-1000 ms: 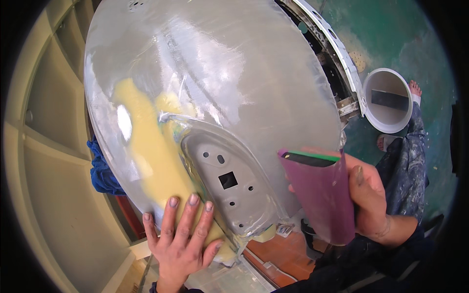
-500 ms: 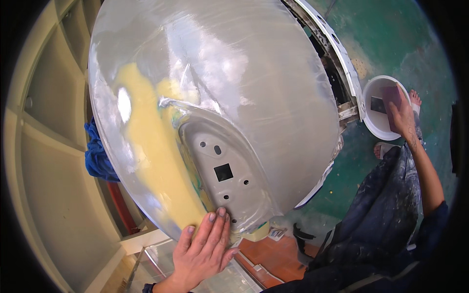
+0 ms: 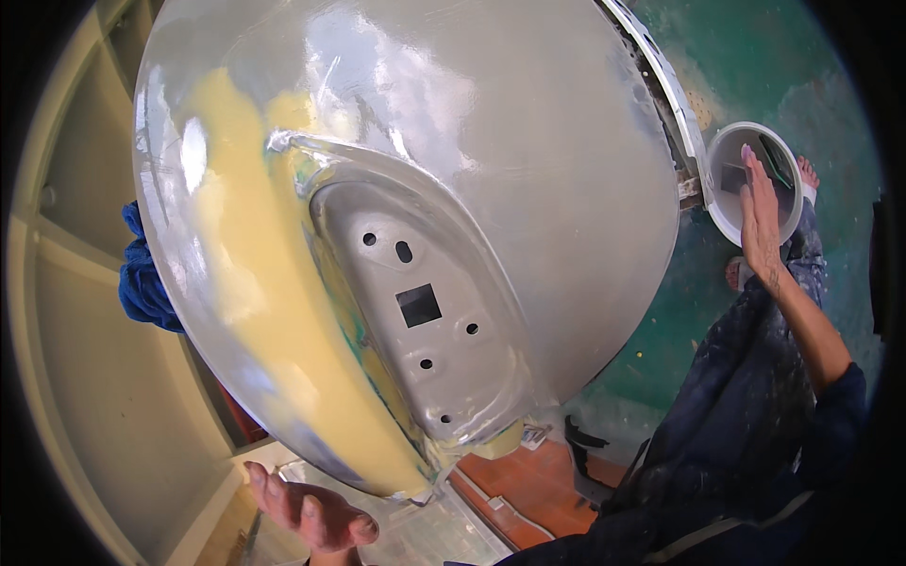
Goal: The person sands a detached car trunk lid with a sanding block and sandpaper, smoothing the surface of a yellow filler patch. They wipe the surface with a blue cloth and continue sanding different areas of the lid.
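Note:
A large curved grey car body panel [image 3: 566,236] fills the middle, with a broad streak of yellow filler [image 3: 274,311] down its left side. Beside that streak is a recessed lamp pocket [image 3: 453,283] with a square cutout and several holes. My left hand [image 3: 316,514] is off the panel, below its lower left edge, palm turned up and fingers apart with nothing in them. Over a white bucket [image 3: 722,226] at the right, my right hand [image 3: 763,212] has its fingers stretched out, holding nothing I can see. A dark sheet-like piece [image 3: 778,160] and a grey square [image 3: 732,179] show inside the bucket.
Blue cloth [image 3: 148,283] hangs behind the panel's left edge, near cream-coloured shelving [image 3: 104,377]. An orange-brown surface [image 3: 528,491] lies below the panel, with a black curved part [image 3: 585,439] beside it. Green floor [image 3: 746,57] extends at the right.
My left hand has lifted off the panel and moved left and down, turning palm up. My right hand no longer shows the purple sanding sheet. The panel sits further left and larger in view.

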`<state>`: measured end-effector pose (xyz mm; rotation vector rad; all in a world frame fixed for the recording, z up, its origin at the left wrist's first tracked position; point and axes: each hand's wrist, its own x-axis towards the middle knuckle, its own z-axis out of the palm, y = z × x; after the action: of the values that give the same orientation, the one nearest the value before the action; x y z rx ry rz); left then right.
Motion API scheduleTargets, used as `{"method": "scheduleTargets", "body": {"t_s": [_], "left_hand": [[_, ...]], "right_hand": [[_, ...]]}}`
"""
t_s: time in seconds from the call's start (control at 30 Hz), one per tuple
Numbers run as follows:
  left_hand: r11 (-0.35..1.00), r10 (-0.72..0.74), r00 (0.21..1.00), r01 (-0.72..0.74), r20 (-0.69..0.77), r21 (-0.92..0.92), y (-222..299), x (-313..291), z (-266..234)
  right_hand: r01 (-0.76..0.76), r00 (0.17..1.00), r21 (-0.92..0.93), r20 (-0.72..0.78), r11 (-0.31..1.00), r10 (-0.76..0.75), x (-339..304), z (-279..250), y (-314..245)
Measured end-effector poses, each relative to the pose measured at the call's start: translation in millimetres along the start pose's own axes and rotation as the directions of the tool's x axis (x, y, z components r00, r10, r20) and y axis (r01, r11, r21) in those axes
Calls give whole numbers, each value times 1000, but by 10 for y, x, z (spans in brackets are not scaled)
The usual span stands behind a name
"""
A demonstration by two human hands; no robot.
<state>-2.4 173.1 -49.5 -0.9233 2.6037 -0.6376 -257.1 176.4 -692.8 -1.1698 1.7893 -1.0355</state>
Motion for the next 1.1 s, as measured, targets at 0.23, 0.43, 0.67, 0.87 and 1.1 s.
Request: {"method": "scheduleTargets", "body": {"t_s": [0.23, 0.43, 0.67, 0.87, 1.1], "left_hand": [[945, -272, 899, 182, -343, -273, -1211, 1354, 668], [851, -353, 919, 239, -174, -467, -1512, 1736, 771], [997, 2, 990, -12, -142, -73, -417, 922, 2], [966, 207, 953, -235, 220, 108, 96, 912, -348], [957, 269, 960, -275, 79, 88, 56, 967, -152]], "right_hand": [[240, 892, 784, 54, 572, -449, -1113, -1071, -2945], [332, 788, 691, 171, 642, -591, -1292, -686, -3895], [207, 793, 703, 288, 681, -537, -1364, -866, -3996], [97, 851, 783, 254, 615, -459, -1472, -845, -4151], [118, 943, 891, 38, 439, -330, -1372, -881, -4250]]}}
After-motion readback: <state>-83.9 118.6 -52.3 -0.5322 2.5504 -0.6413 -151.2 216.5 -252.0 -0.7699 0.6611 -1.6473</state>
